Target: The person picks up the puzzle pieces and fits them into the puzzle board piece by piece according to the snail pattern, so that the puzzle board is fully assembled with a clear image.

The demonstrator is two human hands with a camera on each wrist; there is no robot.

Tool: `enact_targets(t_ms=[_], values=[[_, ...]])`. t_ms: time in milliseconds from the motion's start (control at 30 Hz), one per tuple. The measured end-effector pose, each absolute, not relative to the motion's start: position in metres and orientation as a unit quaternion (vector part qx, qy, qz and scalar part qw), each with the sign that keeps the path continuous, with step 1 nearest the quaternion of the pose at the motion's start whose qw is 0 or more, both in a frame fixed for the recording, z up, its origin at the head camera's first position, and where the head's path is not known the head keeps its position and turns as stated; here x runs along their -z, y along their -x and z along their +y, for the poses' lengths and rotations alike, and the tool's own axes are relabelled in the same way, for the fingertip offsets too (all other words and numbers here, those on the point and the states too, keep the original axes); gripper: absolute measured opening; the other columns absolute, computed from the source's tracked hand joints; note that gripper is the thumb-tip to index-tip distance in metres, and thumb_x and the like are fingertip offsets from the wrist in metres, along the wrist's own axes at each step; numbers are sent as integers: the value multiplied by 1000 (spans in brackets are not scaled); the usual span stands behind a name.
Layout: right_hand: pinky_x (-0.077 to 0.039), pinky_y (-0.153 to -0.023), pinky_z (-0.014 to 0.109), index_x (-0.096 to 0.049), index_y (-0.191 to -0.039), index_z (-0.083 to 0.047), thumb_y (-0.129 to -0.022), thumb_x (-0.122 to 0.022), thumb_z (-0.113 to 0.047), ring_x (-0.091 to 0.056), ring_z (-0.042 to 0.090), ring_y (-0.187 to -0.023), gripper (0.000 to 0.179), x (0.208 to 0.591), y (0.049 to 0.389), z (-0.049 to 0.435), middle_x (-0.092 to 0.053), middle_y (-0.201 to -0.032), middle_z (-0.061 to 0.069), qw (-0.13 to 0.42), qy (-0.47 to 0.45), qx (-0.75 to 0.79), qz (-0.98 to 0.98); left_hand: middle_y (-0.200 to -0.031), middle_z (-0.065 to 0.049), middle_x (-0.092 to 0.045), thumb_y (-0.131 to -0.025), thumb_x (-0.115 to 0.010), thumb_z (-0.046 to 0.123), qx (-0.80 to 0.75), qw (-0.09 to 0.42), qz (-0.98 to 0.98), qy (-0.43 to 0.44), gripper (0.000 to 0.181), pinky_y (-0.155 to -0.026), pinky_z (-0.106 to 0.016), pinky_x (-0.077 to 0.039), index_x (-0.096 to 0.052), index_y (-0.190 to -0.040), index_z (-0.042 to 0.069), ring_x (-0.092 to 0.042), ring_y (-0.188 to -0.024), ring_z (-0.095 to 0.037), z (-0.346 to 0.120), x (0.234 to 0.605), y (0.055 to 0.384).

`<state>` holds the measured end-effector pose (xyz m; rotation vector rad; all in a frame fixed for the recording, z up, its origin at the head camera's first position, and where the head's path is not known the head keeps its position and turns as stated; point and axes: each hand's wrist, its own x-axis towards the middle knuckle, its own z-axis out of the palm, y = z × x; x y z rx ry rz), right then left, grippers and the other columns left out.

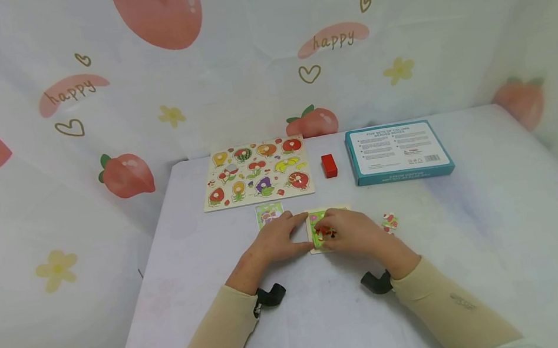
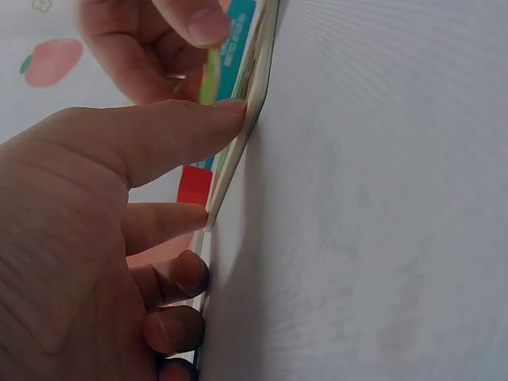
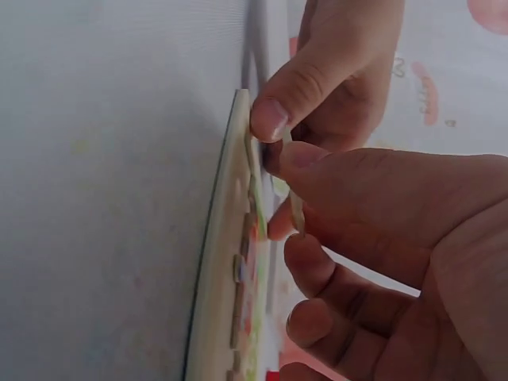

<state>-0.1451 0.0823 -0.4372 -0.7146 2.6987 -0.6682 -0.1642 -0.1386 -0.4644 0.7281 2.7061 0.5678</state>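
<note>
A small puzzle board (image 1: pixel 316 251) with a cream frame and a green and red picture lies flat on the table. My left hand (image 1: pixel 279 236) touches its left side with extended thumb and index finger; the other fingers bend loosely. Over the board, my right hand (image 1: pixel 355 232) pinches a thin puzzle piece (image 3: pixel 298 210) between thumb and fingers. In the left wrist view that piece (image 2: pixel 209 79) stands on edge, just above the board, near my left thumb. Its printed face is mostly hidden by my fingers. Several loose puzzle pieces (image 1: pixel 389 222) lie to the right of my right hand.
A small picture card (image 1: pixel 269 210) lies partly behind my left hand. Farther back are a wooden fruit puzzle board (image 1: pixel 252 172), a red block (image 1: pixel 329 165) and a teal-and-white box (image 1: pixel 398 148). The white table (image 1: pixel 300 325) meets a printed curtain at the back.
</note>
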Motion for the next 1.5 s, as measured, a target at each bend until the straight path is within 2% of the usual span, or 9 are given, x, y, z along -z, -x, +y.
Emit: enact_targets(t_ms=[200, 500, 667, 833, 1067, 1233, 1333, 1500], values=[[-49, -80, 31, -76, -121, -12, -87, -83, -23, -55, 15, -91, 37, 444, 145, 82, -62, -102, -2, 142, 245, 223, 933, -119, -3, -57, -90, -73, 48, -194, 138, 937, -256, 75, -88, -37, -49, -48, -155, 20, -54, -98, -17, -138, 465, 164], [-46, -74, 29, -82, -110, -13, -83, -88, -22, -53, 13, -85, 29, 449, 145, 77, -57, -95, -6, 144, 227, 243, 932, -115, -2, -57, -90, -73, 47, -194, 139, 938, -251, 74, -84, -35, -48, -49, -155, 20, -53, -93, -16, -138, 466, 165], [-46, -74, 29, -80, -118, -17, -85, -86, -25, -52, 14, -90, 35, 448, 146, 81, -54, -98, -4, 165, 233, 227, 931, -114, -2, -56, -90, -73, 48, -197, 143, 938, -248, 74, -83, -36, -48, -48, -155, 21, -53, -93, -17, -139, 465, 165], [-48, -77, 29, -76, -127, -19, -87, -84, -28, -53, 15, -95, 43, 441, 149, 89, -57, -103, -2, 160, 254, 223, 927, -116, -2, -56, -90, -73, 48, -201, 149, 937, -246, 75, -86, -37, -48, -48, -155, 22, -53, -95, -17, -139, 466, 165], [-50, -82, 33, -76, -126, -21, -87, -83, -37, -56, 18, -98, 42, 427, 152, 105, -60, -109, 0, 152, 226, 257, 927, -115, -1, -55, -90, -73, 49, -199, 148, 937, -245, 76, -87, -38, -48, -47, -156, 22, -53, -94, -18, -138, 463, 164], [-52, -85, 39, -74, -128, -18, -89, -81, -35, -58, 24, -101, 43, 411, 149, 116, -62, -112, 4, 138, 227, 274, 924, -114, -1, -55, -90, -73, 49, -195, 146, 938, -246, 76, -85, -37, -48, -47, -155, 21, -52, -93, -18, -138, 462, 163], [-52, -85, 41, -73, -130, -17, -89, -81, -33, -59, 27, -102, 44, 401, 146, 122, -64, -114, 6, 127, 227, 280, 924, -113, -1, -55, -90, -73, 48, -196, 147, 938, -244, 75, -85, -36, -47, -48, -155, 22, -52, -93, -17, -138, 463, 163], [-53, -80, 38, -72, -130, -21, -89, -81, -34, -58, 24, -98, 44, 385, 141, 133, -64, -112, 5, 106, 218, 286, 927, -113, 0, -55, -90, -73, 48, -200, 145, 938, -243, 75, -85, -36, -47, -48, -155, 22, -52, -93, -17, -138, 464, 163]])
